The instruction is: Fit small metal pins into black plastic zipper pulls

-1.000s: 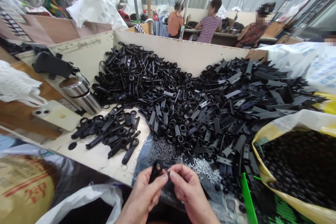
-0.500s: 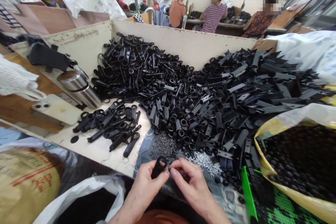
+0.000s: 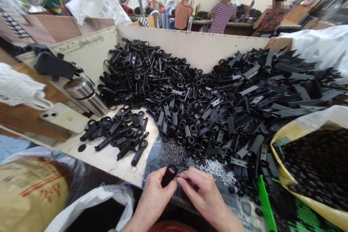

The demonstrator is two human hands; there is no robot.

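My left hand (image 3: 156, 194) pinches a black plastic part with a ring end (image 3: 169, 174) at the table's near edge. My right hand (image 3: 202, 192) meets it fingertip to fingertip, fingers pinched on something too small to make out. Just beyond the hands lie small grey screws (image 3: 174, 152) and shiny metal pins (image 3: 217, 168). A small group of finished-looking black arms (image 3: 119, 134) lies to the left. A huge heap of black plastic parts (image 3: 206, 94) fills the boxed-in table.
A steel flask (image 3: 85, 96) and a phone (image 3: 63, 116) rest at the left. A yellow-lined bag of black pieces (image 3: 312, 163) sits at the right, a green strip (image 3: 265, 203) beside it. Sacks (image 3: 29, 188) lie bottom left. Three people sit at a far bench (image 3: 221, 12).
The tall pin seen upright in my right hand one second ago has dropped out of sight. Both hands stay together at the near edge, the black part turned slightly.
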